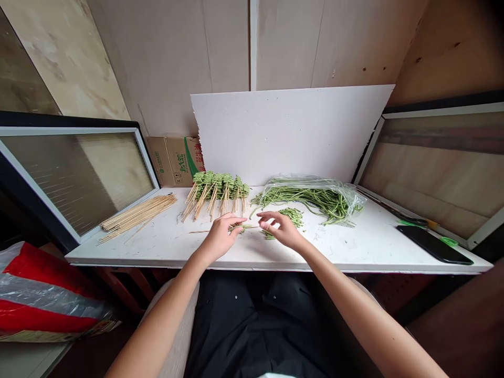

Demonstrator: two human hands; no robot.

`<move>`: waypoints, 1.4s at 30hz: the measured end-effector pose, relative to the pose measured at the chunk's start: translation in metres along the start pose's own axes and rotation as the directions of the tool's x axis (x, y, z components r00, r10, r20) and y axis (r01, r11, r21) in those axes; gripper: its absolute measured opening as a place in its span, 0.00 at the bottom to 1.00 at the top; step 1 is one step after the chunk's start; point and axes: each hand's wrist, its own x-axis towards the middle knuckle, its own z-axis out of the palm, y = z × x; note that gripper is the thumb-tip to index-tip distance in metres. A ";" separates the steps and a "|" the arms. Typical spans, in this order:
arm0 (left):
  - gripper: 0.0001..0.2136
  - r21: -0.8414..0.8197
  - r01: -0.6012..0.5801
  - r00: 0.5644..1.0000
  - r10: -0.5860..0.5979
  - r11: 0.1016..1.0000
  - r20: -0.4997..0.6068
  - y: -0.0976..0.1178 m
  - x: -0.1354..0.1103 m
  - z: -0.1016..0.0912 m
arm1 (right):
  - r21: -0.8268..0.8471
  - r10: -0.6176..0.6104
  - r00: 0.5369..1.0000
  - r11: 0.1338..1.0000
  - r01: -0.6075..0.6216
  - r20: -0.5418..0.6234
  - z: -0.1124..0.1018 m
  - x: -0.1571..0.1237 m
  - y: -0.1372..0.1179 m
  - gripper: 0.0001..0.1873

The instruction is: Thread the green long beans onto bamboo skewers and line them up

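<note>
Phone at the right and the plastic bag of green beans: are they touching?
Apart. Head view shows bare table between the phone and the bag of green beans.

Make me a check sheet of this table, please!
Surface: white table, scuffed and speckled.
Job's things: skewer carrying a green bean; finished skewers; bare skewers; bagged beans.
Clutter: black phone, right.
Fingers: left hand pinches the skewer; right hand touches the green bean, grip unclear.
Cables: nothing seen.
Surroundings: white board, cardboard box, framed panels either side.
</note>
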 end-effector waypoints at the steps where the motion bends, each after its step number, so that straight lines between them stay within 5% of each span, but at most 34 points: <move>1: 0.15 -0.026 0.008 1.000 -0.008 1.000 -0.010 0.001 0.000 0.002 | 0.040 -0.061 0.998 0.997 0.060 0.013 0.004 -0.001 -0.011 0.27; 7: 0.14 -0.143 -0.006 1.000 0.004 0.990 -0.013 0.009 -0.001 0.005 | -0.084 -0.374 0.912 0.927 0.365 -0.168 0.020 -0.005 -0.040 0.09; 11: 0.11 -0.212 0.007 1.000 -0.003 0.977 0.023 0.011 0.000 0.001 | -0.146 -0.422 0.868 0.906 0.397 -0.263 0.014 -0.004 -0.041 0.07; 17: 0.10 -0.232 0.013 0.999 -0.006 0.973 0.031 0.020 -0.002 -0.001 | -0.222 -0.495 0.850 0.862 0.455 -0.178 0.011 -0.005 -0.047 0.05; 23: 0.09 -0.200 -0.066 0.993 0.085 0.978 0.086 0.033 -0.006 -0.002 | -0.191 -0.548 0.805 0.835 0.515 -0.225 0.015 -0.009 -0.056 0.09; 29: 0.13 -0.305 -0.135 0.984 0.164 0.943 0.072 0.033 -0.006 -0.002 | 0.053 -0.393 0.864 0.901 0.430 -0.315 0.022 -0.010 -0.063 0.13; 35: 0.11 -0.435 -0.047 0.999 0.050 0.899 -0.004 0.005 0.001 -0.011 | 0.277 -0.068 0.901 0.939 0.202 -0.428 -0.008 0.003 -0.022 0.17; 39: 0.12 -0.334 0.044 0.999 -0.039 0.941 0.023 -0.008 0.004 -0.014 | 0.055 -0.020 0.917 0.997 0.046 -0.399 -0.024 0.009 0.015 0.18; 42: 0.13 -0.238 0.068 0.996 -0.052 0.969 0.071 -0.013 0.004 -0.009 | -0.193 0.011 0.966 0.979 -0.063 -0.260 -0.018 0.007 0.039 0.18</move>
